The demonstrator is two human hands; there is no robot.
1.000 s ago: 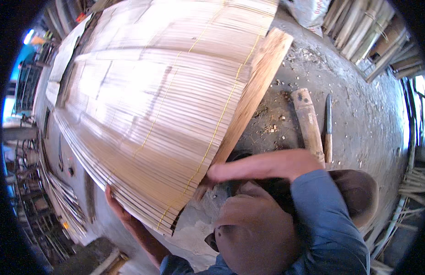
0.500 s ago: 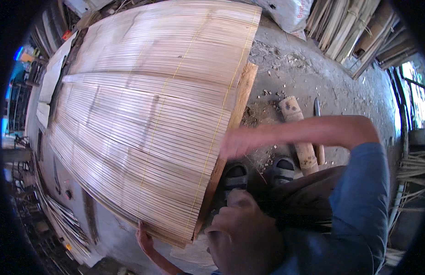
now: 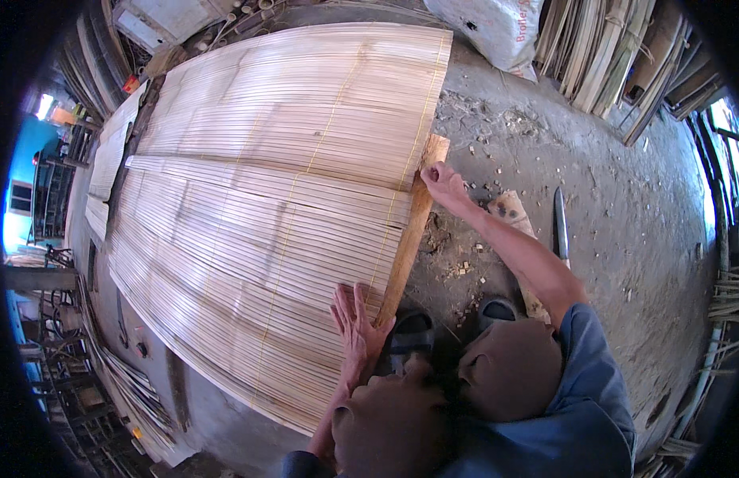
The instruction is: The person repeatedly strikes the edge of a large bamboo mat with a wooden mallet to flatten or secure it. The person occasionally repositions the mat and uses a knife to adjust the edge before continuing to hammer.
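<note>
A large mat of thin pale bamboo slats (image 3: 250, 191), tied with rows of yellow thread, spreads out before me. A wooden plank (image 3: 405, 253) runs beneath its right edge. My left hand (image 3: 357, 327) lies on the near right part of the mat, open, its fingers stretched out. Farther along, my right hand (image 3: 443, 183) is at the plank, its fingers curled closed. Whether anything small is inside that hand is hidden. A ridge where slats overlap crosses the mat, left of my right hand.
On the floor to the right lie a bamboo piece (image 3: 509, 209) and a long knife (image 3: 561, 219), with wood chips (image 3: 465, 267) around. Far right, bamboo strips (image 3: 597, 56) lean beside a white sack (image 3: 497, 32). More strips (image 3: 126, 382) lie at the left. My sandalled feet (image 3: 411, 331) are by the plank.
My left hand has come from under the mat's near edge onto its top, at the right side. My right hand has moved farther away along the plank. The view has shifted slightly.
</note>
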